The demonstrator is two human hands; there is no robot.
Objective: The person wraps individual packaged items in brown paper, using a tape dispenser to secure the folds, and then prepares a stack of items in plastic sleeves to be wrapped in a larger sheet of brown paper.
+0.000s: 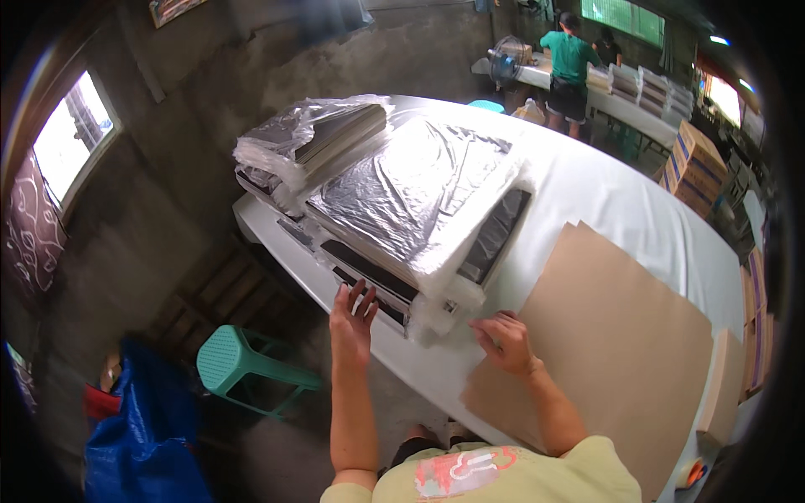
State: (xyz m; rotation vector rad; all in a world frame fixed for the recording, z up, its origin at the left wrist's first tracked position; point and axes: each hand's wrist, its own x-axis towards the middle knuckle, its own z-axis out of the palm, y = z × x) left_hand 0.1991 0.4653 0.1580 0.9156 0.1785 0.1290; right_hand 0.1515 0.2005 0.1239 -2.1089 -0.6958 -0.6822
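Observation:
A plastic-wrapped stack of flat dark sheets or boards (411, 193) lies on the white-covered table (579, 180) in front of me. Bubble wrap (436, 314) bunches at its near corner. Beside the stack's near left edge, my left hand (353, 323) is raised with its fingers apart, holding nothing. My right hand (507, 339) is just right of the bubble-wrapped corner, its fingers curled together; whether anything thin is between them does not show. Under and right of that hand lies a large brown cardboard sheet (612, 327).
Another wrapped stack (335, 138) sits at the table's far left. A green plastic stool (231, 356) and a blue tarp (142, 427) are at left. A tape roll (693, 474) is near right. Beyond, a person in green (570, 63) stands by another table; cardboard boxes (694, 168) are stacked nearby.

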